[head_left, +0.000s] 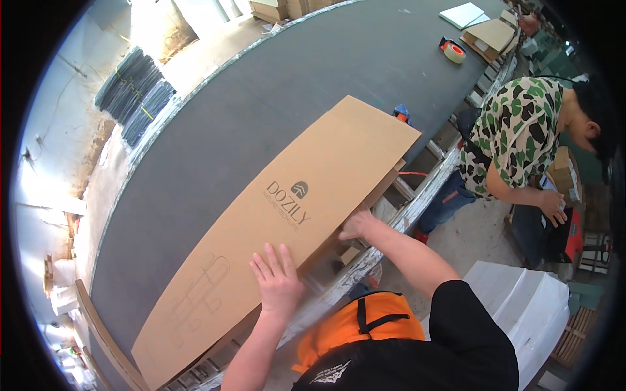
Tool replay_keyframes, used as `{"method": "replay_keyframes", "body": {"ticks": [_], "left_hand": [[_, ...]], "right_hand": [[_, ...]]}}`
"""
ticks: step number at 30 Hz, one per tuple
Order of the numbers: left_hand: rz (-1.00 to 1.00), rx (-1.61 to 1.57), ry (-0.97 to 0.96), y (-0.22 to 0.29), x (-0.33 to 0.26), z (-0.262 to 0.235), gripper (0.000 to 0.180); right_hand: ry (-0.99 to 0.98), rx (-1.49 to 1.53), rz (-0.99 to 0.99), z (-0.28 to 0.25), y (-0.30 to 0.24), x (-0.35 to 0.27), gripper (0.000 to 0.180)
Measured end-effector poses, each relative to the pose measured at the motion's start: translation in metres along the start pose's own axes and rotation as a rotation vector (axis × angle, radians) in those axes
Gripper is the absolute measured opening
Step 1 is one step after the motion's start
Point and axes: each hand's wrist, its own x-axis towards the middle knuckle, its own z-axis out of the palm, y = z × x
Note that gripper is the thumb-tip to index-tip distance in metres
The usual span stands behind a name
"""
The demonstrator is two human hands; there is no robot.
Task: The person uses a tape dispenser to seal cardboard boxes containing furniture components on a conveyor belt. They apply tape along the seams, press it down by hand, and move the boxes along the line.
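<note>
A long, flat brown cardboard box (261,215) with dark printing on top lies slantwise on the grey table (215,137). My left hand (276,281) rests on its top face near the close edge, fingers stretched and slightly spread. Farther right along that edge, my right hand (357,223) reaches to the side of the box. Its fingertips go into the shadow under the top panel, so their grip is hidden. At the box's far right end, a gap shows between the top panel and the cardboard beneath.
A tape dispenser (452,51) and white sheets (462,14) lie at the far right of the table. Another tape dispenser (402,115) sits behind the box. A person in a patterned shirt (521,130) bends at the right. Wrapped white stacks (515,306) stand beside me.
</note>
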Motion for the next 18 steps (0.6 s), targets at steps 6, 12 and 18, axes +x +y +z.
{"method": "replay_keyframes", "body": {"ticks": [6, 12, 18], "left_hand": [[-0.082, -0.066, 0.025, 0.002, -0.006, -0.005, 0.103], [0.49, -0.434, 0.377, 0.018, -0.022, -0.037, 0.051], [-0.149, -0.52, -0.682, -0.073, -0.166, 0.09, 0.068]], "right_hand": [[0.038, 0.065, 0.106, -0.01, -0.02, 0.006, 0.051], [-0.033, -0.175, 0.053, -0.014, -0.007, 0.0, 0.048], [-0.245, 0.011, 0.058, 0.006, -0.031, 0.018, 0.054]]}}
